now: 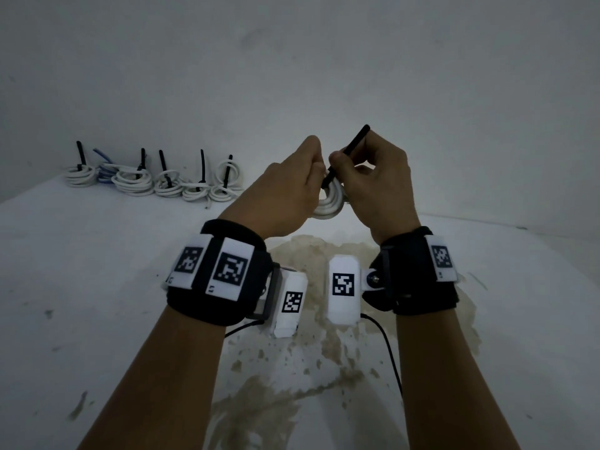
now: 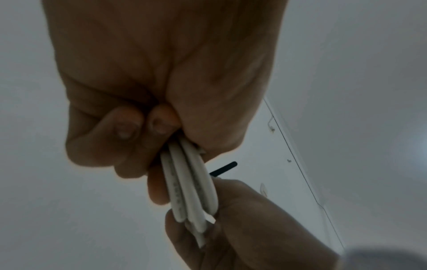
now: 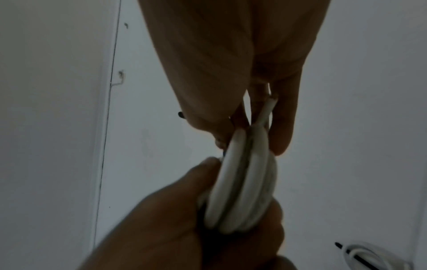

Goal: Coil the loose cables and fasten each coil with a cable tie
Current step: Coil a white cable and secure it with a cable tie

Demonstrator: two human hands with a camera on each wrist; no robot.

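A white cable coil (image 1: 330, 203) hangs between both hands above the white table (image 1: 97, 254). My left hand (image 1: 289, 186) grips the coil's upper part with curled fingers; the left wrist view shows several white strands (image 2: 189, 184) running out from under its fingertips (image 2: 126, 126). My right hand (image 1: 367, 177) pinches a black cable tie (image 1: 349, 151) that runs down into the coil, its free tail pointing up and right. In the right wrist view the coil (image 3: 242, 182) runs from the right hand's fingers down into the left hand (image 3: 184, 219). The tie's head is hidden.
Several coils with upright black ties (image 1: 152, 177) stand in a row along the table's far left edge by the wall; one is blue (image 1: 105, 172). A brownish stain (image 1: 308, 352) covers the table below my wrists. One tied coil (image 3: 374, 259) shows at the right wrist view's lower corner.
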